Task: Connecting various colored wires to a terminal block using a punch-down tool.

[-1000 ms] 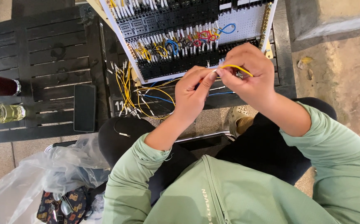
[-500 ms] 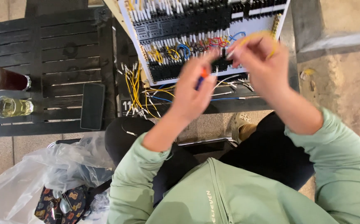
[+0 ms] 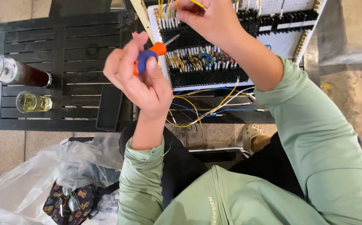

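Note:
My left hand [image 3: 137,77] is closed around a small screwdriver [image 3: 152,55] with a blue and orange handle; its metal tip points up and right toward the wiring panel [image 3: 281,35]. My right hand [image 3: 212,18] is raised over the panel's top, pinching a yellow wire [image 3: 197,4] between its fingertips. The white panel carries black terminal rows [image 3: 208,75] with several coloured wires, and loose yellow, blue and white wires [image 3: 206,110] hang from its lower edge.
A black slatted table [image 3: 64,46] stands at left with a dark drink glass [image 3: 16,71], a small glass of pale liquid [image 3: 33,102] and a black flat device [image 3: 109,107]. A clear plastic bag [image 3: 26,179] and patterned pouch [image 3: 68,204] lie at lower left.
Both hands have risen and parted. My left hand moved left and turned the screwdriver into view; my right hand carried the yellow wire up to the panel's top.

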